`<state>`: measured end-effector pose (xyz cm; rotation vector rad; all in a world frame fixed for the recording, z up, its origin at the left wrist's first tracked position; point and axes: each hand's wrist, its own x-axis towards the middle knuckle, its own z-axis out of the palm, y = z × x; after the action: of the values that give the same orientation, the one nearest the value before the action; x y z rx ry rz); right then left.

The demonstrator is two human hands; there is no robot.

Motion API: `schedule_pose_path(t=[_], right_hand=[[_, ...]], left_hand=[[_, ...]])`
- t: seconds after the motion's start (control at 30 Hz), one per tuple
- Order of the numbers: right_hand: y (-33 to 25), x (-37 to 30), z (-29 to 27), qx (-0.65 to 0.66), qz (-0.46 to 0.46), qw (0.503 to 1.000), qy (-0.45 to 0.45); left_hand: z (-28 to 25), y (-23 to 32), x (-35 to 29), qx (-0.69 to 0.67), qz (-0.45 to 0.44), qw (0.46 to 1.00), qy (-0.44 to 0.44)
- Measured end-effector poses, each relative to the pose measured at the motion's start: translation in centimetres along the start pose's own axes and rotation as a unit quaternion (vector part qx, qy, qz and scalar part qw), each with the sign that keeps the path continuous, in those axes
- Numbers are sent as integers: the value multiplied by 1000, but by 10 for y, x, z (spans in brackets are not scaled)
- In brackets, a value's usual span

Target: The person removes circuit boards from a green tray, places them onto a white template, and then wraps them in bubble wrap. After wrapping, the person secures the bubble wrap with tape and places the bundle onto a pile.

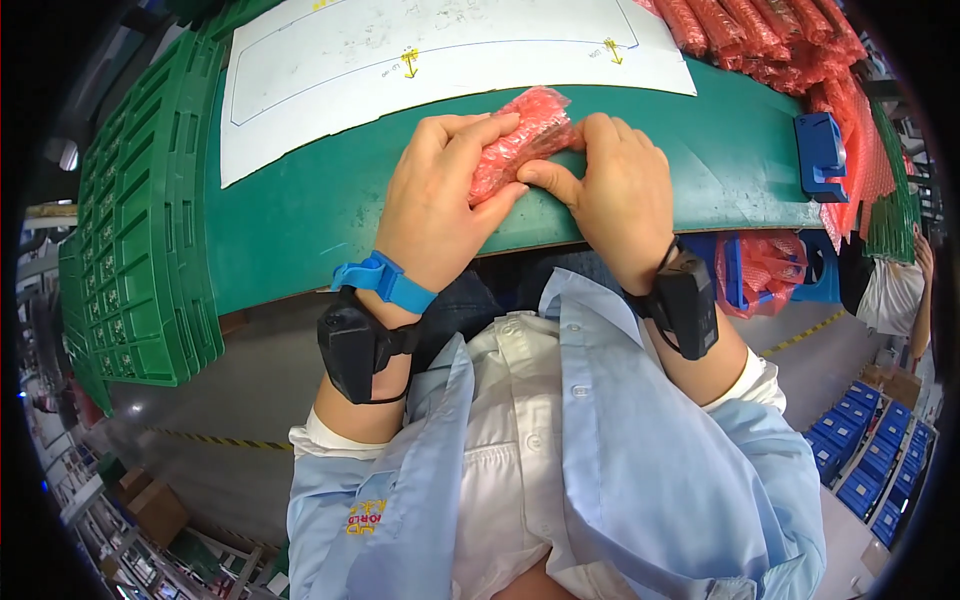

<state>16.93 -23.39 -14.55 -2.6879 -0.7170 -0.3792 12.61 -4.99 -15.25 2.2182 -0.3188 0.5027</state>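
Note:
Above the near edge of the green tabletop (pixel 330 225), my left hand (pixel 440 190) grips a rolled bundle of pink bubble wrap (pixel 520 140) from its left side, fingers over the top and thumb below. What the wrap holds inside cannot be made out. My right hand (pixel 620 190) is at the bundle's right edge, thumb and bent forefinger pinching the wrap there. A blue wristband (pixel 385 282) circles my left wrist, and a black device is strapped to each forearm.
Stacked green crates (pixel 140 210) stand at the left. A white sheet with a drawn outline (pixel 330 95) lies at the back. Pink bubble-wrapped rolls (pixel 750 35) pile up at the far right, near a blue holder (pixel 822 155). Another person (pixel 895 295) is at the right edge.

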Motion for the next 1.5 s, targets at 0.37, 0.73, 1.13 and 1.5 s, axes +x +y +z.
schedule_pose_path(t=[0.37,0.73,1.13,1.5], right_hand=[[-4,7,-3,586,-4,809,-35],[3,9,-9,659,128,719,-181],[40,6,-9,874,159,424,-175],[81,15,-86,661,173,707,182]], left_hand=[[-18,-3,0,-435,-205,877,9],[-14,-2,-4,-375,-137,916,-29],[-19,-7,-3,-278,-94,952,-85],[-17,-1,-4,-165,-58,979,-106]])
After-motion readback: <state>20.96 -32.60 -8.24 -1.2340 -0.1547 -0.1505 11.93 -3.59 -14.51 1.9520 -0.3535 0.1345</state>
